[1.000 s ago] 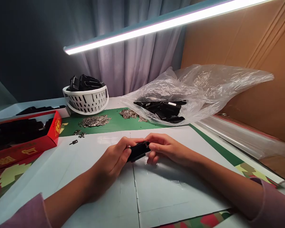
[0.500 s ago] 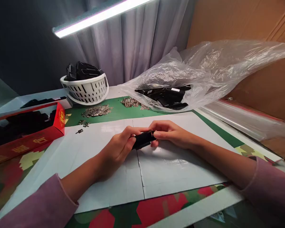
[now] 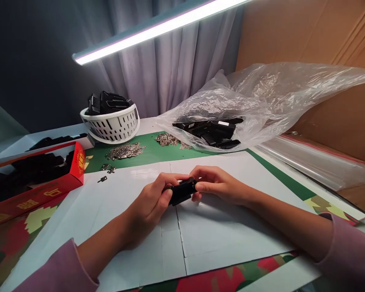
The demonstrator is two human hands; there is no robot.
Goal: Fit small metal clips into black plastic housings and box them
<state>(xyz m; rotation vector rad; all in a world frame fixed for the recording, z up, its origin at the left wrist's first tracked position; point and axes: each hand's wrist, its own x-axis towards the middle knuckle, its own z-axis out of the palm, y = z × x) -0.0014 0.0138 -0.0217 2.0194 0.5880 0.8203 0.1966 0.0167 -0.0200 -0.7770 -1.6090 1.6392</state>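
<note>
A small black plastic part (image 3: 182,192) is held between both hands just above the white board (image 3: 231,231). My left hand (image 3: 153,198) is closed round its left end, thumb on the near side and index finger stretched along the top. At the other end, my right hand (image 3: 214,182) pinches the part with thumb and fingers. Whether a small metal piece sits under the right fingertips cannot be made out. Beyond the hands lie a pile of flat metal pieces (image 3: 126,151) and a second pile of small metal pieces (image 3: 167,139).
At the left, a red box (image 3: 76,166) holds black parts. A white basket (image 3: 109,125) of black parts stands behind it. A clear plastic bag (image 3: 261,105) with black parts (image 3: 215,132) lies at the back right. A lamp (image 3: 158,30) hangs above.
The view has tilted slightly upward, so everything sits lower. The black part has turned a little in my hands, showing more of its near side. Both hands keep their hold.
</note>
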